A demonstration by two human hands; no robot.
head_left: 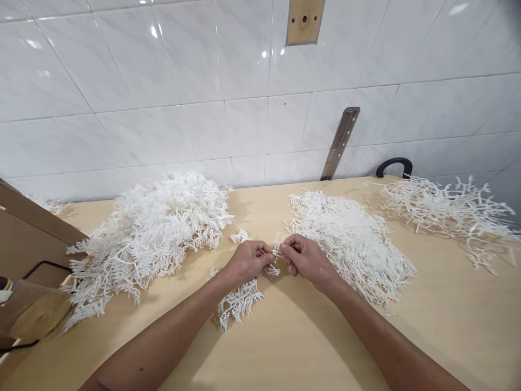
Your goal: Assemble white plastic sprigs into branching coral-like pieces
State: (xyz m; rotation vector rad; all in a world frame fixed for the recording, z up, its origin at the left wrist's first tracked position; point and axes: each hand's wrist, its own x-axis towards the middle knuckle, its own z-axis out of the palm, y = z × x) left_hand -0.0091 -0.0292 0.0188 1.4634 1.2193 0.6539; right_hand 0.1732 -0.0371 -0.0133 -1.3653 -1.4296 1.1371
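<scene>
Near the middle of the table, my left hand and my right hand are close together, both with fingers pinched on a small white branched plastic piece between them. Beneath and beside my left hand lie more white branched pieces. A large fluffy pile of white branched pieces is to the left. Just right of my right hand is a flatter pile of thin white pieces. Where the fingertips meet, fine details are too small to tell.
Looser white branching stems lie at the far right, by a black curved handle. A metal bracket leans against the tiled wall. At the left edge are a brown box and a clear container on the wooden table.
</scene>
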